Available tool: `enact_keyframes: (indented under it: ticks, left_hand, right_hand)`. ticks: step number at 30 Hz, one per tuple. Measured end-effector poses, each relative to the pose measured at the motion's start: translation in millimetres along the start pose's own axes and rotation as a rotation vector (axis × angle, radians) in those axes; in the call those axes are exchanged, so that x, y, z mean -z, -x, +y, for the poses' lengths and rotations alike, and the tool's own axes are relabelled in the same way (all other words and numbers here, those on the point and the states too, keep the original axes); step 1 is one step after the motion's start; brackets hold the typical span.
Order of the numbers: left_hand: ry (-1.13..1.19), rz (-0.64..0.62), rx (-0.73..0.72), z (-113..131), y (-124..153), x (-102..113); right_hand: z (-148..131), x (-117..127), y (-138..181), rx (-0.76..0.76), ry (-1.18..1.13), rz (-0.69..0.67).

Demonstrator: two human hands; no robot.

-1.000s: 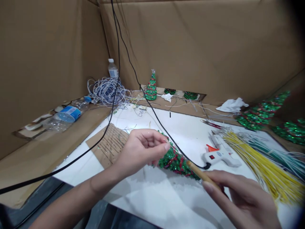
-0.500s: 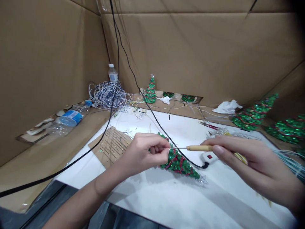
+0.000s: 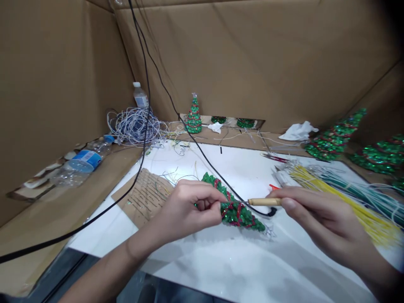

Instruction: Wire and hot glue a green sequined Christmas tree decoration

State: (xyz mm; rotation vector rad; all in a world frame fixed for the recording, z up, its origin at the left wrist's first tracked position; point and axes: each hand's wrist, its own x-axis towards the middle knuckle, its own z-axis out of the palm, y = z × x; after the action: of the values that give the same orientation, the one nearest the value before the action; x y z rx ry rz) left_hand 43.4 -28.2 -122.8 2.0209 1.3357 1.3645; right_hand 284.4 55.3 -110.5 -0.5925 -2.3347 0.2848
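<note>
We record the left hand (image 3: 186, 208) closed on the tree (image 3: 240, 212), which lies mid-way on the tabletop (image 3: 221, 261), tip toward 4 o'clock. The right hand (image 3: 318, 219) pinches the awl (image 3: 263, 202) at 3 o'clock, its point against the tree.

We are in a craft workshop: cardboard walls (image 3: 252, 54), with finished sequin trees (image 3: 334, 139) and wire bundles (image 3: 334, 189) beyond our right hand (image 3: 322, 219).

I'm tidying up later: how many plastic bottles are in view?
2. The lying bottle is at the left; the upright bottle stands in the back corner behind the wire tangle. More may be hidden.
</note>
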Motion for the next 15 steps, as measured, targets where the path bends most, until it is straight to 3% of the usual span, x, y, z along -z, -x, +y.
enact_keyframes:
  ticks: [15]
  left_hand:
    - [-0.017, -0.013, -0.033, -5.2, 1.1, -5.7]
  right_hand:
    - [7.8, -6.0, 8.1, -0.198, -0.162, -0.041]
